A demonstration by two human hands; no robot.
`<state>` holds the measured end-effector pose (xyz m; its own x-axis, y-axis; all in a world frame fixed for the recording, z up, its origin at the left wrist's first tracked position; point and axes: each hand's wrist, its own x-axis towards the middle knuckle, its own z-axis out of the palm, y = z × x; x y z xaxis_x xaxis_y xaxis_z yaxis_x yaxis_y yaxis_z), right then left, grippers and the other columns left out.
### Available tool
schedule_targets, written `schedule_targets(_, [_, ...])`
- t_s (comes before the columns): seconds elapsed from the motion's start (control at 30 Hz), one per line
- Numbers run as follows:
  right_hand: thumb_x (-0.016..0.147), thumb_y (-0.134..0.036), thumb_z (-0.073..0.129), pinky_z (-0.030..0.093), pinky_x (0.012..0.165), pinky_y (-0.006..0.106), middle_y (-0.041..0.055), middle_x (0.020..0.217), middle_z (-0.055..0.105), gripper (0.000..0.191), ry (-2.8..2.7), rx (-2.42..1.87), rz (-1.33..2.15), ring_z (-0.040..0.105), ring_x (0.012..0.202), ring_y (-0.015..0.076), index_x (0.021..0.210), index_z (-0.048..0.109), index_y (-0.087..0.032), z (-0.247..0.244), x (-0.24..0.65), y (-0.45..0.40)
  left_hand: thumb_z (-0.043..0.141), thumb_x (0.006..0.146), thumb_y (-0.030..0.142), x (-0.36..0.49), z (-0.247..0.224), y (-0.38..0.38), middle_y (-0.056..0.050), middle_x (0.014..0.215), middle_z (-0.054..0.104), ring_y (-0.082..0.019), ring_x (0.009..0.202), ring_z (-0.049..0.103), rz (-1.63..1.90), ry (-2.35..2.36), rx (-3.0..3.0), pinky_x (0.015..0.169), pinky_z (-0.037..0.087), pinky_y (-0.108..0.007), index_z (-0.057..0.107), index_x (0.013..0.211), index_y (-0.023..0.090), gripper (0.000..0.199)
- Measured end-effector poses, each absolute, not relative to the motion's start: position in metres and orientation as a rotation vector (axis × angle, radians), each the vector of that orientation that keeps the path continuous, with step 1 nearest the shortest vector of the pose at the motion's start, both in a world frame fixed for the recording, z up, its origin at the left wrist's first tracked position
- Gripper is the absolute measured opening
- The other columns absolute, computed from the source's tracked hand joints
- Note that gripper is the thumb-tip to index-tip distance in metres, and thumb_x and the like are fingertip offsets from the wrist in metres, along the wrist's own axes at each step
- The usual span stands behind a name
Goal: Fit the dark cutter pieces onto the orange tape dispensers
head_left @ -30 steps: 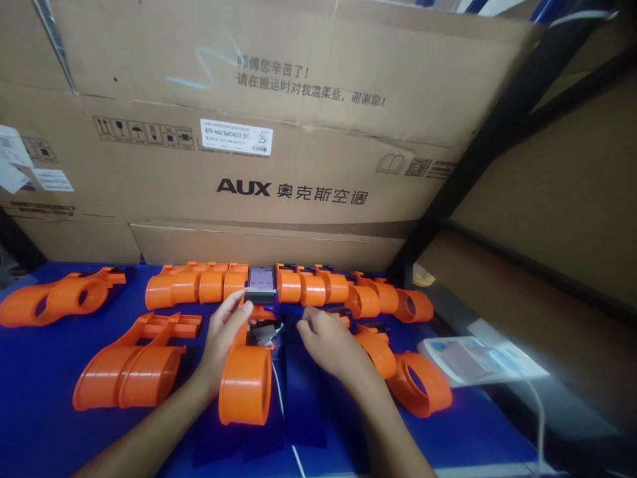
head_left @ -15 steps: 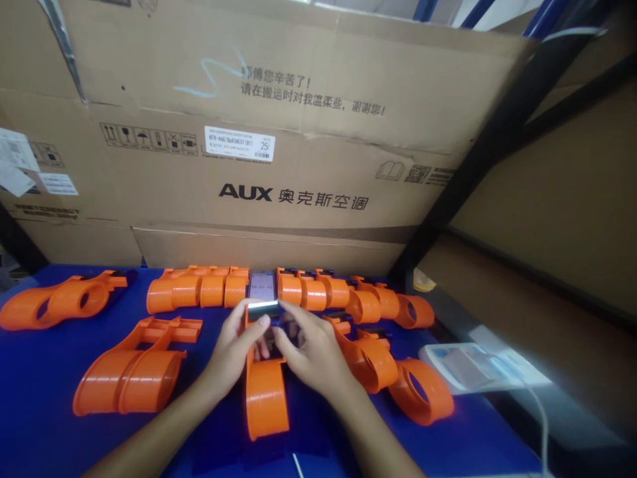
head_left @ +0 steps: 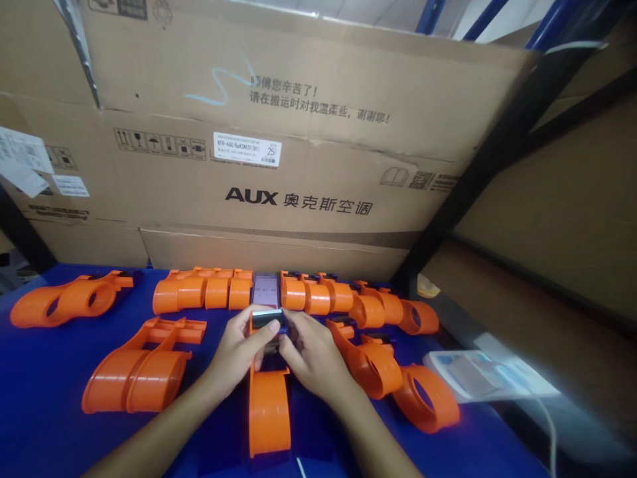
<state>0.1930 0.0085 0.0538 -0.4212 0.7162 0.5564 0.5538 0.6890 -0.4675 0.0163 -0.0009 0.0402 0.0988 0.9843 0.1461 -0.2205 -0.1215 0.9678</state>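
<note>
Over blue sheeting (head_left: 44,398), right fingers (head_left: 293,355) have joined left fingers (head_left: 263,335) pinching the orange holder (head_left: 269,413).

Blue tabletop (head_left: 44,398) across lower frame. At far left, 2 looped orange parts (head_left: 30,311). Along back edge, left of centre, row of 4 orange parts (head_left: 217,292); phone (head_left: 266,292) just beside, digits on screen; 6 orange parts (head_left: 317,297) running right. Lower left, 2 orange parts (head_left: 107,382) side by side. Lower right, overlapping orange parts (head_left: 435,401), count unclear.
</note>
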Motion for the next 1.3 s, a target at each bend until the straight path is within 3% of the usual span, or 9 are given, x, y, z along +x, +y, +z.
schedule_targets(0.2, [0.096,-0.022,0.057,0.058,0.075,0.035,0.0095,0.099,0.073,0.035,-2.159,-0.959,0.279,0.069,0.086,0.0237,0.131,0.062,-0.020,0.052,0.197,0.014,0.078,0.082,0.052,0.016,0.039,0.001,0.008,0.044,0.050,-0.008,0.034,0.039,1.322,0.924,1.166,0.042,0.033,-0.021,0.072,0.104,0.018,0.040])
schedule_targets(0.4, [0.095,-0.024,0.057,0.060,0.086,0.041,0.0133,0.116,0.074,0.053,-2.305,-0.912,0.158,0.070,0.096,0.0263,0.148,0.052,-0.018,0.056,0.205,0.016,0.078,0.081,0.053,0.013,0.041,0.005,0.009,0.046,0.048,-0.006,0.034,0.036,1.309,0.908,1.048,0.039,0.027,-0.020,0.072,0.107,0.018,0.043])
schedule_targets(0.7, [0.090,-0.013,0.051,0.060,0.074,0.037,0.0121,0.097,0.076,0.065,-2.293,-0.979,-0.101,0.069,0.081,0.0251,0.154,0.043,-0.013,0.040,0.191,0.014,0.078,0.082,0.052,0.015,0.040,0.004,0.007,0.056,0.055,-0.005,0.036,0.039,1.341,0.919,1.034,0.039,0.029,-0.019,0.070,0.101,0.019,0.039])
schedule_targets(1.0, [0.087,-0.006,0.050,0.059,0.068,0.032,0.0067,0.081,0.073,0.068,-2.293,-0.937,-0.155,0.068,0.069,0.0217,0.154,0.039,-0.008,0.027,0.186,0.014,0.079,0.082,0.053,0.015,0.039,0.004,0.010,0.046,0.046,-0.006,0.035,0.036,1.333,0.899,0.999,0.039,0.027,-0.019,0.068,0.105,0.018,0.043])
schedule_targets(1.3, [0.095,-0.014,0.053,0.062,0.074,0.039,0.0128,0.095,0.072,0.051,-2.218,-0.878,-0.244,0.066,0.081,0.0254,0.146,0.052,-0.012,0.043,0.187,0.015,0.078,0.084,0.050,0.015,0.035,0.004,0.010,0.049,0.048,-0.006,0.035,0.037,1.365,0.914,1.055,0.041,0.030,-0.019,0.067,0.101,0.019,0.037])
